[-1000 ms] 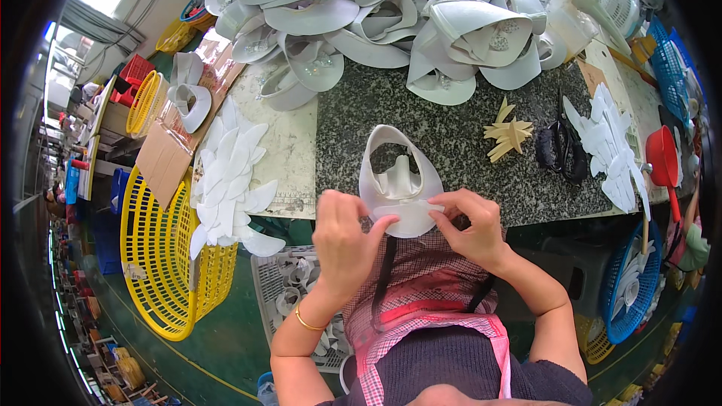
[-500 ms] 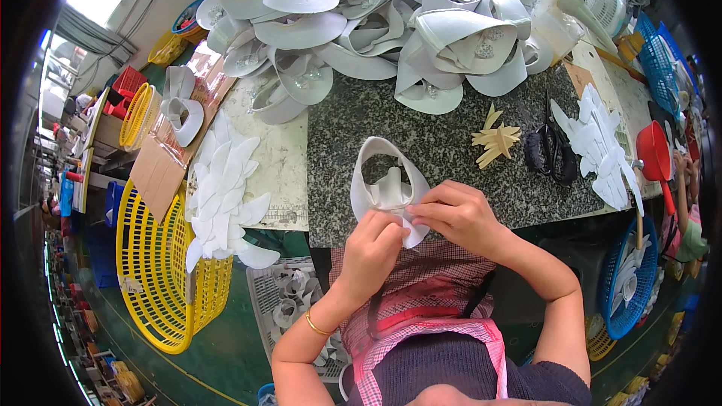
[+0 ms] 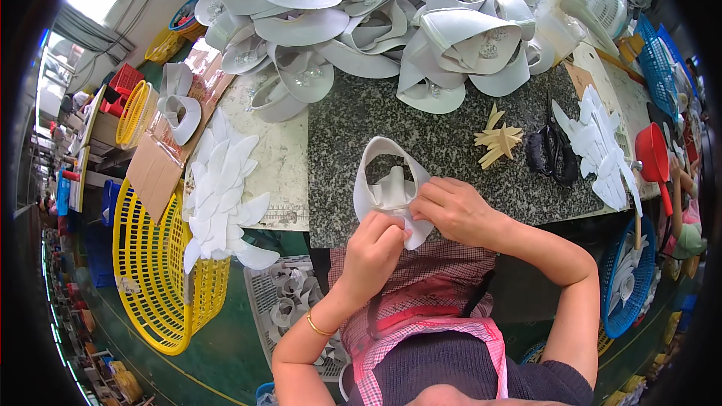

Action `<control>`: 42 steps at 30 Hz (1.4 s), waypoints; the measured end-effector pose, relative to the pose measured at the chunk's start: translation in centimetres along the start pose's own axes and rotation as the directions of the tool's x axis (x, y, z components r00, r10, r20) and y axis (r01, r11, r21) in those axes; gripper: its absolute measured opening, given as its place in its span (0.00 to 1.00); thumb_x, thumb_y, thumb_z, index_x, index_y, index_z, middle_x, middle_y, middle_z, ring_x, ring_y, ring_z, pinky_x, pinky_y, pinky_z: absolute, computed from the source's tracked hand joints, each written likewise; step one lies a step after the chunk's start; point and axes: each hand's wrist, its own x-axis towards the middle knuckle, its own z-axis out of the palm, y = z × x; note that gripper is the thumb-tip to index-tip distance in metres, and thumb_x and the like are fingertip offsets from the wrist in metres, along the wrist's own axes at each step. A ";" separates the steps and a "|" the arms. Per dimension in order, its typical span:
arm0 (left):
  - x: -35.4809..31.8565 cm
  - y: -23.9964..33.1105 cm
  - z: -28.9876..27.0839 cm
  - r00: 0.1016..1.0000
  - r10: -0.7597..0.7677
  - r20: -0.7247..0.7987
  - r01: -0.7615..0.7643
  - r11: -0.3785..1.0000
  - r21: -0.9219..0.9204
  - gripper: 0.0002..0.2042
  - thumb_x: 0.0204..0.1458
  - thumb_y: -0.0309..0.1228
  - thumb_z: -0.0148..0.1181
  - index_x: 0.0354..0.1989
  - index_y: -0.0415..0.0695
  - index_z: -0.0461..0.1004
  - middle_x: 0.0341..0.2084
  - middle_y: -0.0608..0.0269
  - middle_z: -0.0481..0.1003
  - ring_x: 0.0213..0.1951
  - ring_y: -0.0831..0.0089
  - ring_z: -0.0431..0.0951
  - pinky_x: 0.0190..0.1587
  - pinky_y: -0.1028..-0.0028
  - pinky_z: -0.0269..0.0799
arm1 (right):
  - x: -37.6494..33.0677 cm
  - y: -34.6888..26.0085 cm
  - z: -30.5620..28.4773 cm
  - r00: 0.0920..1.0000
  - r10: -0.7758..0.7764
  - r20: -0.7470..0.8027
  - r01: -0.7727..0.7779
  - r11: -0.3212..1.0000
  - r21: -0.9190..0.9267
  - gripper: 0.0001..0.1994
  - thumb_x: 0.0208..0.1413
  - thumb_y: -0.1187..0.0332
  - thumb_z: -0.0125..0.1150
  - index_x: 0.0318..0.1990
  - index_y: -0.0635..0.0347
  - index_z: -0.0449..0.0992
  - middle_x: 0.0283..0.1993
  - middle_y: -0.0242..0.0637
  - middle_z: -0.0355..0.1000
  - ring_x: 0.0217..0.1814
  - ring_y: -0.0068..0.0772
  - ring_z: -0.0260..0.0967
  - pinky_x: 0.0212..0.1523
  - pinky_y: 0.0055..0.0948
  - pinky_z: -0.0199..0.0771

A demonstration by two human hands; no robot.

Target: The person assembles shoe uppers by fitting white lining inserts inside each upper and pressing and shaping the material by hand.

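A white shoe upper (image 3: 365, 184) with a large opening stands at the near edge of the dark speckled stone slab (image 3: 342, 116). My left hand (image 3: 374, 249) pinches its near left edge, fingers curled together. On the other side my right hand (image 3: 456, 212) is closed on the same upper, fingertips pressed to its near right edge. A small white flap of the upper (image 3: 416, 234) shows between and below my fingers. What lies under the fingertips is hidden.
Many white shoe uppers (image 3: 301, 28) are heaped at the back. White cut pieces (image 3: 218, 180) lie left, more pieces (image 3: 598, 143) right. Beige strips (image 3: 499, 139) and black-handled scissors (image 3: 553, 154) rest on the slab. A yellow basket (image 3: 154, 278) stands left, a blue basket (image 3: 628, 293) right.
My right hand has shifted slightly and its fingers have drawn in closer on the upper's right edge. The left hand keeps its hold; the upper stays nearly in place.
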 end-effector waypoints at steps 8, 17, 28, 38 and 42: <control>-0.1 -0.1 -0.1 1.000 -0.012 -0.007 0.012 1.000 -0.010 0.09 0.42 0.13 0.65 0.29 0.37 0.73 0.31 0.57 0.75 0.33 0.58 0.75 0.35 0.65 0.72 | -1.0 1.4 -0.6 0.993 -0.102 -0.062 0.108 0.990 0.090 0.15 0.41 0.73 0.66 0.41 0.56 0.81 0.38 0.31 0.74 0.38 0.35 0.74 0.39 0.34 0.77; -0.5 -0.5 0.2 1.000 -0.027 -0.015 0.026 0.999 -0.045 0.09 0.42 0.12 0.65 0.29 0.37 0.74 0.31 0.57 0.75 0.33 0.59 0.75 0.34 0.66 0.72 | -0.2 1.8 -0.9 1.000 -0.031 -0.001 0.031 0.975 0.219 0.10 0.40 0.73 0.69 0.34 0.54 0.84 0.34 0.27 0.76 0.34 0.33 0.76 0.35 0.34 0.78; -0.3 -0.4 0.0 0.999 -0.040 -0.007 0.040 0.998 -0.045 0.09 0.41 0.11 0.65 0.29 0.37 0.74 0.31 0.57 0.76 0.33 0.60 0.77 0.34 0.67 0.73 | 0.8 1.9 -0.6 0.997 -0.077 -0.012 0.078 0.985 0.153 0.05 0.45 0.71 0.67 0.32 0.52 0.81 0.35 0.27 0.74 0.34 0.32 0.76 0.33 0.34 0.78; -0.4 -0.3 0.2 0.999 -0.041 -0.014 0.040 0.997 -0.062 0.08 0.44 0.10 0.65 0.29 0.35 0.73 0.32 0.55 0.75 0.32 0.64 0.77 0.31 0.71 0.75 | 0.4 2.6 -0.8 0.951 -0.237 0.198 0.271 0.948 -0.168 0.10 0.49 0.67 0.62 0.40 0.53 0.74 0.39 0.32 0.65 0.45 0.30 0.69 0.42 0.28 0.70; -0.8 -0.5 0.2 0.998 -0.054 -0.016 0.053 0.997 -0.064 0.08 0.45 0.11 0.64 0.30 0.35 0.73 0.32 0.55 0.75 0.33 0.64 0.78 0.31 0.71 0.76 | -0.7 3.1 -2.5 0.950 -0.144 0.277 0.139 0.990 0.038 0.05 0.58 0.69 0.56 0.40 0.58 0.71 0.39 0.38 0.63 0.45 0.41 0.66 0.45 0.34 0.68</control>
